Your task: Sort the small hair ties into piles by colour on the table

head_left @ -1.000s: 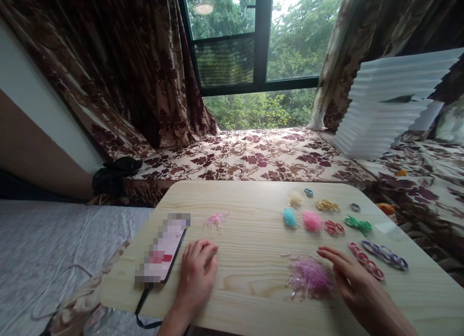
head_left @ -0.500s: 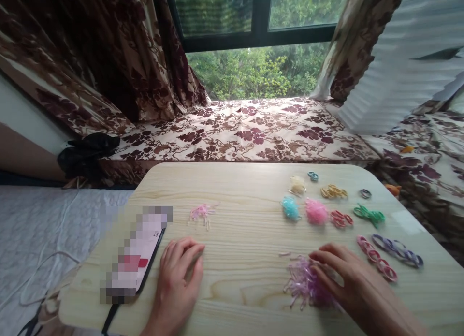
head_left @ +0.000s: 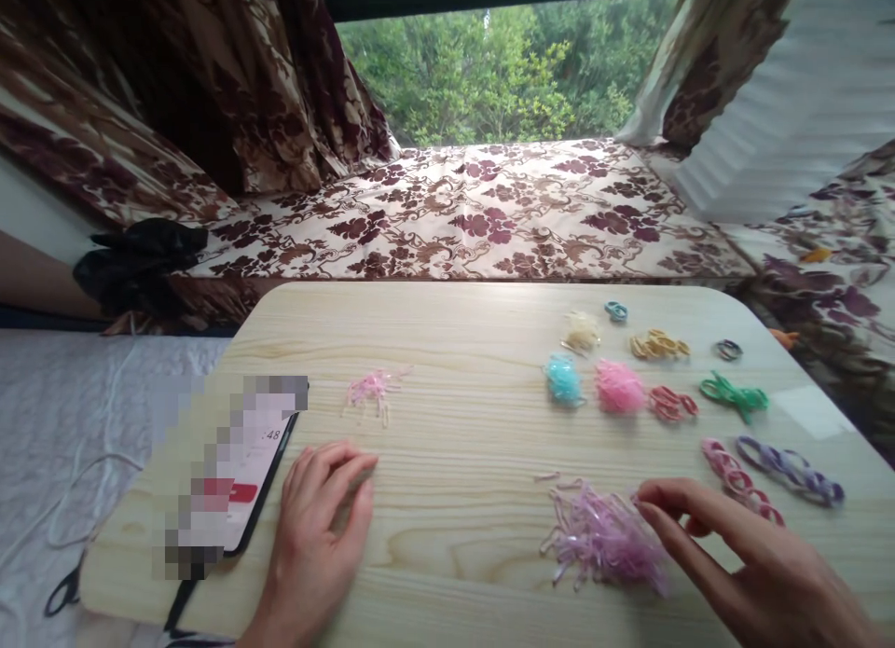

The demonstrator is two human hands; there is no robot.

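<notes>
Pile of purple strands [head_left: 602, 538], on wooden table [head_left: 454, 443].
Right hand [head_left: 751, 557]: thumb and forefinger drawn close at pile's right edge; whether pinching, cannot tell. Left hand [head_left: 320, 527]: fingers loosely bent, thumb apart, beside phone [head_left: 253, 516].

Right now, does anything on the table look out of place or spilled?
Only slightly: one lilac strand lies apart, off the upper left of the lilac heap, while the others bunch together. Nothing on the table looks visibly damaged.
</notes>
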